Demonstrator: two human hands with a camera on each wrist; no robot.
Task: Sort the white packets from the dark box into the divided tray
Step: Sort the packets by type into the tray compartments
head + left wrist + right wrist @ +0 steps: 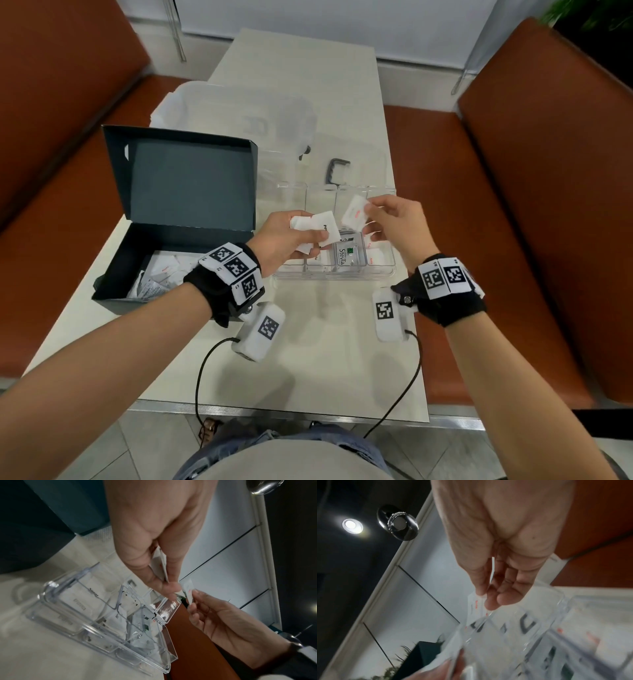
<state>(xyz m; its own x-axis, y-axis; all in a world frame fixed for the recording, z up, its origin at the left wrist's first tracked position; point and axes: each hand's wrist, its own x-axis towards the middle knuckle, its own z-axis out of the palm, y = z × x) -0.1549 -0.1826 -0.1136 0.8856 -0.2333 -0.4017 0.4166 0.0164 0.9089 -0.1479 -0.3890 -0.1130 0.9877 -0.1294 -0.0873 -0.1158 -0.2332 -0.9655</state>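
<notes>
The right hand [399, 226] pinched one white packet [356, 213] with red print between thumb and fingertips, holding it over the divided tray [383, 272], above its far right compartments. The left hand [286, 240] gripped a small bunch of white packets [317, 228] in its curled fingers, over the tray's left half; how many it held could not be counted, since the fingers covered most of them. In the right wrist view the tray was smeared by blur and only the red marks on the pinched packet could be made out — its lettering was unreadable.

The tray itself was clear plastic, split into small cells, and several already held packets; one label [344, 255] read "Stevia", with a green mark. Left of the tray stood the dark box [178, 192], its lid raised, with more white packets [159, 274] heaped in its near end — partly hidden by the left wrist's band. Beyond the tray lay a clear lid [239, 113] and a small dark clip [337, 169], all on the pale table [308, 370].
</notes>
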